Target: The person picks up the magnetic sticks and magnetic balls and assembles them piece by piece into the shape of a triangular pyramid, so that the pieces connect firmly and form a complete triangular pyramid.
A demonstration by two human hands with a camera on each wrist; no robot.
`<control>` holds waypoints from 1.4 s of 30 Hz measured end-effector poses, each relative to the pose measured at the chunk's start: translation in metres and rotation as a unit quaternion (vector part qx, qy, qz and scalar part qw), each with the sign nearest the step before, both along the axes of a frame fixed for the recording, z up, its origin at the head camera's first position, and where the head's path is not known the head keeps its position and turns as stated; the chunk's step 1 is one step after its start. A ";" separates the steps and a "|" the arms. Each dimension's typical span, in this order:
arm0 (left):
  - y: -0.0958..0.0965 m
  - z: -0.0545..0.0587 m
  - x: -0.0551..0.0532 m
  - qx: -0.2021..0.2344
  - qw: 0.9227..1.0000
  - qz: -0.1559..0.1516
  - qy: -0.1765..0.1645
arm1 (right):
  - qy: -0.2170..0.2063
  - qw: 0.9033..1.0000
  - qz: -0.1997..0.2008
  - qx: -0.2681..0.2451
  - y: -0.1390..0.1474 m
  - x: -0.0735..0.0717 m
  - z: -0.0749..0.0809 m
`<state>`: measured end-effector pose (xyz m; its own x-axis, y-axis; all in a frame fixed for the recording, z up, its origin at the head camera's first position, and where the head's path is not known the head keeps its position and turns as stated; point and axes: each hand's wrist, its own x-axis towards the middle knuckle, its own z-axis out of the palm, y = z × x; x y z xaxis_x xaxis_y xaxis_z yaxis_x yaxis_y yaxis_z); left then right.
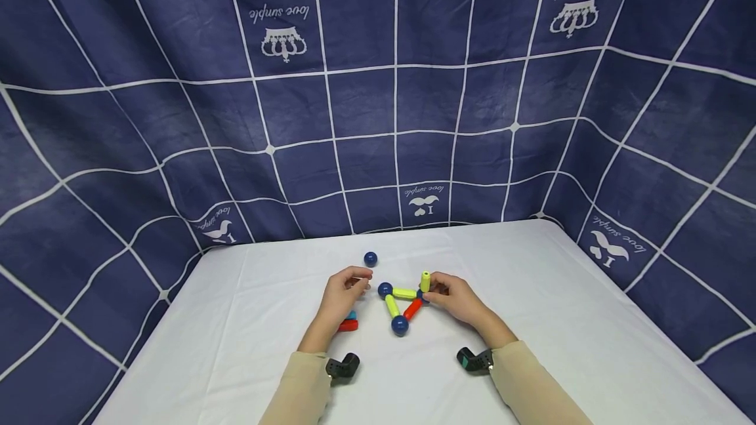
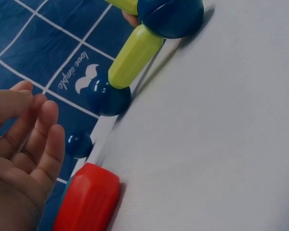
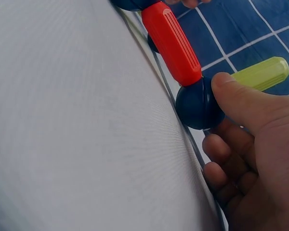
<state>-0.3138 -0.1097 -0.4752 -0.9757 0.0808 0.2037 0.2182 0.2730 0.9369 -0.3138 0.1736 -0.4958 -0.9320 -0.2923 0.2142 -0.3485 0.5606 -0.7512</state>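
Note:
On the white table lies a triangle of toy building rods and balls: two yellow-green rods (image 1: pixel 404 294), a red rod (image 1: pixel 413 309) and dark blue balls at the corners. My right hand (image 1: pixel 457 297) pinches the right corner ball (image 3: pixel 195 107) between thumb and fingers. From that ball a third yellow-green rod (image 1: pixel 425 281) stands up. My left hand (image 1: pixel 344 294) hovers left of the triangle's left corner ball (image 1: pixel 385 290), fingers loosely bent, holding nothing. The near corner ball (image 1: pixel 399 325) rests on the cloth.
A loose blue ball (image 1: pixel 370 259) lies farther back. Beside the left wrist sit a loose red rod (image 1: pixel 348 325) and a light blue piece (image 1: pixel 352 315), both partly hidden by the hand. A dark blue checked curtain (image 1: pixel 366 110) hangs behind the table.

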 end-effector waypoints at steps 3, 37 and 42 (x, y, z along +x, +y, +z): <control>-0.003 0.002 0.001 -0.022 1.000 -0.004 0.000 | 0.001 1.000 -0.004 -0.003 -0.001 0.001 0.000; -0.062 0.012 0.010 -0.248 0.951 -0.168 -0.083 | 0.006 1.000 -0.021 -0.009 -0.004 0.003 -0.001; -0.061 0.012 0.011 -0.254 0.949 -0.170 -0.076 | 0.014 1.000 -0.017 0.006 -0.004 0.004 0.000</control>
